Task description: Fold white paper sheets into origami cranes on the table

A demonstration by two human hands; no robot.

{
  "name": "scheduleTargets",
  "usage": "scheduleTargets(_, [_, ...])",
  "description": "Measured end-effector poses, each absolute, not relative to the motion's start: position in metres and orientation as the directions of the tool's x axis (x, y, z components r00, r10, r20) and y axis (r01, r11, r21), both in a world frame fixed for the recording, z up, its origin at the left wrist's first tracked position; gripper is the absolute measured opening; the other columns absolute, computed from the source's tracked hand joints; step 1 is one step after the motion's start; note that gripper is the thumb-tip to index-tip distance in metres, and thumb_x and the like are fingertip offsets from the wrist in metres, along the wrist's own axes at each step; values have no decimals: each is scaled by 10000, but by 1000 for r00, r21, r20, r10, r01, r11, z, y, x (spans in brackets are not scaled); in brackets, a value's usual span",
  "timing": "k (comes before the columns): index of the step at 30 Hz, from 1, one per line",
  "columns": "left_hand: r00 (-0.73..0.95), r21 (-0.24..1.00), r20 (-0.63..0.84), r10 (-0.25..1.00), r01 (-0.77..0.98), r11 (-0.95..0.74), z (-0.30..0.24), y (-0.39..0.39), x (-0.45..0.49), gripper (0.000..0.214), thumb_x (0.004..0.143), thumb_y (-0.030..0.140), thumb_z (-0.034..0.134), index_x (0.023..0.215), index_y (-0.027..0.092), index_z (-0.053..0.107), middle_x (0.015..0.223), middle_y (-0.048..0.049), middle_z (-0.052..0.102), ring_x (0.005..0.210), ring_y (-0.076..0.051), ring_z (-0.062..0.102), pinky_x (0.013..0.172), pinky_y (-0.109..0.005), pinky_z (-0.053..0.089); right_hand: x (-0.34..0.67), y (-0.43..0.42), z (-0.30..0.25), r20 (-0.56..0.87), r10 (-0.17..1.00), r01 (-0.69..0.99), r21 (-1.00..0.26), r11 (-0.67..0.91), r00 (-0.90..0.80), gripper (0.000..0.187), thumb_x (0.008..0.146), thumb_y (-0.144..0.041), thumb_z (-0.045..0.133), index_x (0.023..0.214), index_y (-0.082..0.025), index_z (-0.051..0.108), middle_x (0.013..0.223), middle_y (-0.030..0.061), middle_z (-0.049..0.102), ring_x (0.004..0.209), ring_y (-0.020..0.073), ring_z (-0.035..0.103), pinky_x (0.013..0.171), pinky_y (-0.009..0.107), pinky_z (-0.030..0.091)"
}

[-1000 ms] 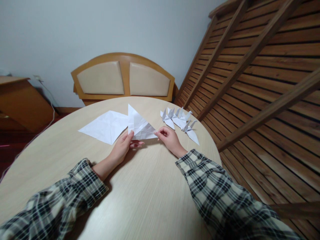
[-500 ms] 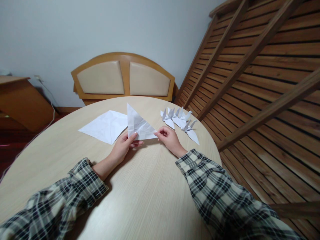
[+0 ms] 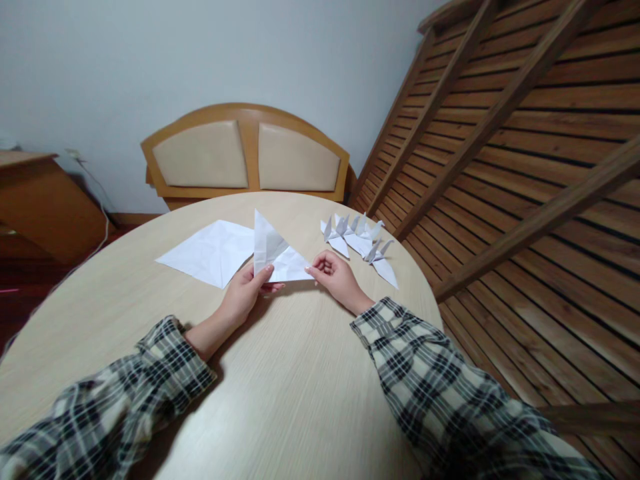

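Between my hands, above the table, is a white sheet of paper (image 3: 277,253) folded into a triangle, with crease lines across it. My left hand (image 3: 245,291) grips its lower left corner, thumb in front and fingers behind. At the right corner, my right hand (image 3: 336,279) pinches the tip between thumb and forefinger, its other fingers curled. Behind my left hand, a larger creased white sheet of paper (image 3: 207,252) lies flat on the table. Several folded white paper cranes (image 3: 357,237) stand grouped beyond my right hand.
The round pale wooden table (image 3: 290,373) reaches under both forearms. A headboard (image 3: 253,157) with two padded panels is behind it. A slatted wooden frame (image 3: 500,193) leans along the right side, and a wooden desk (image 3: 45,207) stands at the left.
The folded triangle's top has dipped slightly and its surface has tilted a little. Both hands keep their hold in nearly the same place.
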State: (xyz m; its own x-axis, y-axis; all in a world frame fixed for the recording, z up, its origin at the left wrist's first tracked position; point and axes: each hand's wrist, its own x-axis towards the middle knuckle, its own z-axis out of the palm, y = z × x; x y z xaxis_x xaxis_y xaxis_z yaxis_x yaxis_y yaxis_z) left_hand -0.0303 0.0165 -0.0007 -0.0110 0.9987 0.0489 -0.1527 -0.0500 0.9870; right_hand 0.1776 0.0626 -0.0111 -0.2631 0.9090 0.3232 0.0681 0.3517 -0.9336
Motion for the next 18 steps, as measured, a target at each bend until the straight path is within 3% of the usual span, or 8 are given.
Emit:
scheduleTargets(11, [-42,995,101,994,-3,-101,0,14,-28,265,825,404,670,867,154,594,698,-16,654,582,-130,642,532,-228,486,175,61,-11,405,883,118,-890,441,-238,170,823,-315,656,886,-213,535,784,-10,557,724,142,548,647,288,450])
scheduleTargets(18, [105,991,112,988,64,-119,-2,13,-27,247,845,370,642,908,145,563,706,-29,658,575,-137,639,530,-243,473,178,67,-13,440,890,77,-890,450,-119,118,838,-276,623,882,-212,534,825,-4,543,762,136,541,648,270,464])
